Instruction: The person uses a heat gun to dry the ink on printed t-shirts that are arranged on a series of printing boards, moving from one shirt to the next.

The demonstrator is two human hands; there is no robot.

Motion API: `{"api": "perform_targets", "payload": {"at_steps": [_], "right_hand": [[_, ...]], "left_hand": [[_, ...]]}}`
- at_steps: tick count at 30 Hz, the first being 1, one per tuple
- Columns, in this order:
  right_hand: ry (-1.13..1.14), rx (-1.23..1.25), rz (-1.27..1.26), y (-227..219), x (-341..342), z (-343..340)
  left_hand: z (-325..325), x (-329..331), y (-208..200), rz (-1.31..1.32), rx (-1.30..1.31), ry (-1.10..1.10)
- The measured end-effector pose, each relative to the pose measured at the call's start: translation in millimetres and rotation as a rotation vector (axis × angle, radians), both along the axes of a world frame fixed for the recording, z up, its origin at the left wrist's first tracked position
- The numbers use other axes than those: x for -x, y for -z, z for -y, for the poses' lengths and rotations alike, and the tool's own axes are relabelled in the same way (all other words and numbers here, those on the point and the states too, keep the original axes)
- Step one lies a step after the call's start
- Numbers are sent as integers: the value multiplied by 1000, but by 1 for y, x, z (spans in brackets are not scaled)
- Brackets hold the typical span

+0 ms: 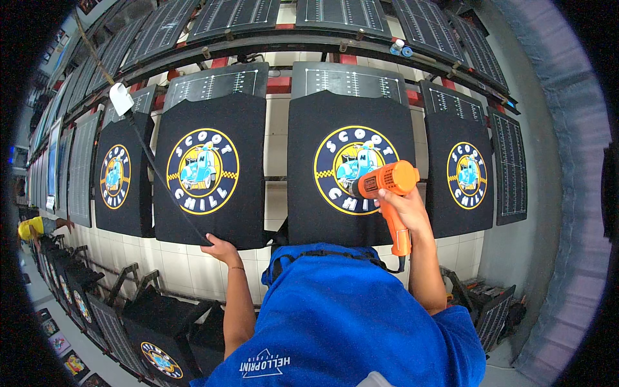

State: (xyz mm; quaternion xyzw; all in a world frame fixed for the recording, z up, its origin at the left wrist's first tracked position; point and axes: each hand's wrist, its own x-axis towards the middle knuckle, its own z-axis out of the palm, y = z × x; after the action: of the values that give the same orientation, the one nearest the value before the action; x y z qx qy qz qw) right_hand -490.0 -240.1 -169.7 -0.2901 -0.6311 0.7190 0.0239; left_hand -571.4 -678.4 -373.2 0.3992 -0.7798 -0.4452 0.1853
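Observation:
My right hand (407,209) grips an orange heat gun (394,232) by its handle. The gun's nozzle points left, over the round scooter print on a black T-shirt (351,113) laid on a flat board. Part of that print is hidden behind the gun. My left hand (221,250) is closed around a thin black power cord (162,171) near the lower edge of the neighbouring black T-shirt (213,119). This cord slants up left to a hanging white socket (120,99). Another short stretch of cord leaves the gun's handle and disappears by my waist.
More black printed T-shirts lie on boards at the left (122,145) and right (474,129). A red and black rack (277,45) with marked boards runs along the far side. Behind me at lower left stand further shirt boards (161,322). A person in yellow (31,228) is far left.

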Motion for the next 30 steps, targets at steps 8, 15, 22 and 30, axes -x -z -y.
{"api": "perform_targets", "payload": {"at_steps": [8, 15, 22, 30], "right_hand": [[-9, -5, 7, 5, 8, 7], [-79, -7, -16, 5, 18, 8], [-88, 36, -4, -2, 30, 15], [-72, 2, -7, 6, 36, 16]], "left_hand": [[-3, 1, -4, -7, -3, -4], [-1, 1, -2, -23, -6, -4], [-5, 0, -5, -44, 22, -27], [-1, -1, -2, -37, 1, -9]]}}
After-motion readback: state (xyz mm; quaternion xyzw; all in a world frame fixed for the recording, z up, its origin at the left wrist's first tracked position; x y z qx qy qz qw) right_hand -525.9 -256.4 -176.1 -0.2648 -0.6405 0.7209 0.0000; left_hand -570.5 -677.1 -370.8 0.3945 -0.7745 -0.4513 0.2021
